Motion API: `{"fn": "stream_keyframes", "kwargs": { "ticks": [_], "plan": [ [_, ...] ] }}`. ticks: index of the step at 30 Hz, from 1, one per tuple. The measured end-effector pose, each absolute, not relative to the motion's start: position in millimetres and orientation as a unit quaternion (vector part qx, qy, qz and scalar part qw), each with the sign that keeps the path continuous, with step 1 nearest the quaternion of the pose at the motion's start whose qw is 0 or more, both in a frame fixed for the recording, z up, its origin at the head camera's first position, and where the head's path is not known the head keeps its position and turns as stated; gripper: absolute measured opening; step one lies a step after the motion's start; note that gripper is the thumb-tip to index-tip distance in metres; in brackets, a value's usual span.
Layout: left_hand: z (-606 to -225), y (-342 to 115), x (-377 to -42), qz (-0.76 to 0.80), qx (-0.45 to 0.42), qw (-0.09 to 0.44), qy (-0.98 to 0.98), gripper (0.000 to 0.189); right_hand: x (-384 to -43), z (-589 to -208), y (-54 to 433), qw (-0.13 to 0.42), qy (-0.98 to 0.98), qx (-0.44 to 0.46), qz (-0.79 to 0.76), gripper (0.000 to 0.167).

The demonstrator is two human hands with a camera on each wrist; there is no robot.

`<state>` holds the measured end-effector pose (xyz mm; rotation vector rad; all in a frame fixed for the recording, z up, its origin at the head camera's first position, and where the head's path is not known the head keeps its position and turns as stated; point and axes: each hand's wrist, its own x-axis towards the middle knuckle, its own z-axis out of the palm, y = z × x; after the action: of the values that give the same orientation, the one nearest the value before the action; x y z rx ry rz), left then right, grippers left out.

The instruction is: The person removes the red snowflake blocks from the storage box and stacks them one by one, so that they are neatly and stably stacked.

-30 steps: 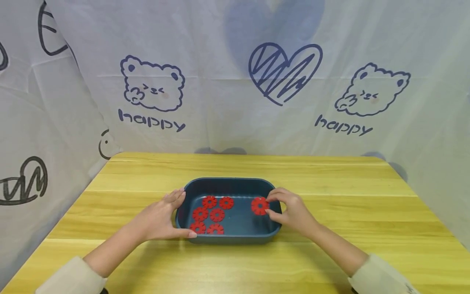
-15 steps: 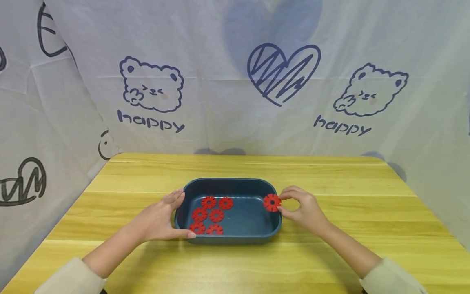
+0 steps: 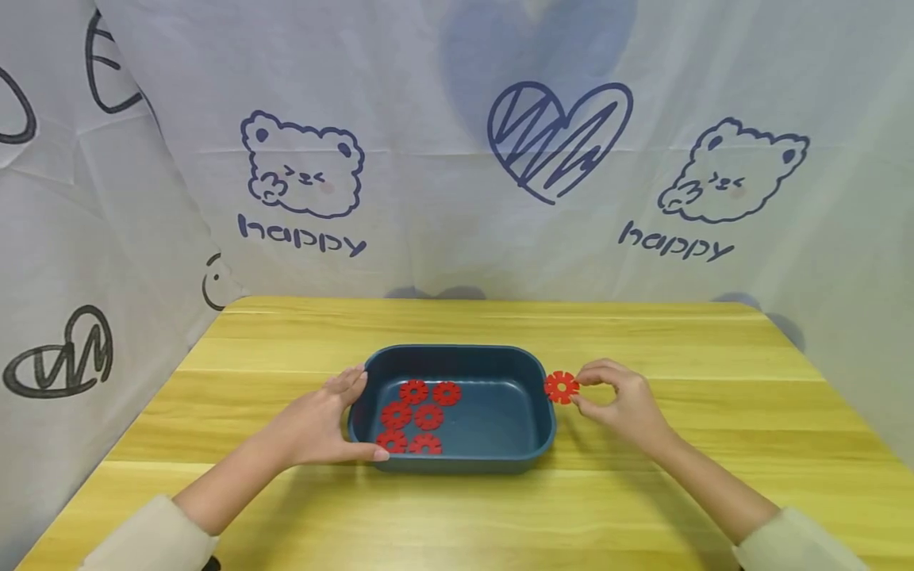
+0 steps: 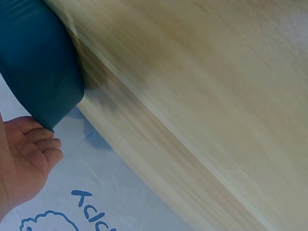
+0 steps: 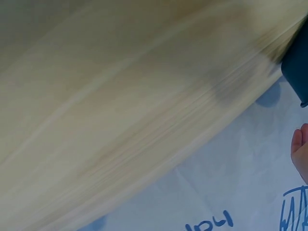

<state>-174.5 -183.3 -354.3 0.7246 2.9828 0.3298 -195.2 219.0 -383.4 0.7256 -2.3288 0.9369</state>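
Red notched disc (image 3: 553, 388), one: could slip, the likely cause being a pinch on its outer edge alone. Location: left of the right hand (image 3: 628, 404), whose thumb and fingers pinch it, by the bin's right rim. Dark blue bin (image 3: 485, 420): left end gripped by left hand (image 3: 321, 420); six like discs (image 3: 421, 414) inside.
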Motion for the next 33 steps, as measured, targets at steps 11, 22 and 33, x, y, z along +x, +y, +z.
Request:
{"fn": "stream_keyframes", "kwargs": {
  "ticks": [11,22,33],
  "plan": [
    [-356,-184,-175,0.106,0.233,0.020,0.967,0.110,-192,-388,235,0.240,-0.875,0.232,0.350,0.018],
    [-357,-184,-177,0.102,0.239,0.019,0.966,0.111,-190,-402,249,0.193,-0.893,0.204,0.352,0.015],
    [-357,-184,-176,0.104,0.238,0.021,0.965,0.110,-190,-417,258,0.124,-0.905,0.149,0.380,0.012]
  ]
}}
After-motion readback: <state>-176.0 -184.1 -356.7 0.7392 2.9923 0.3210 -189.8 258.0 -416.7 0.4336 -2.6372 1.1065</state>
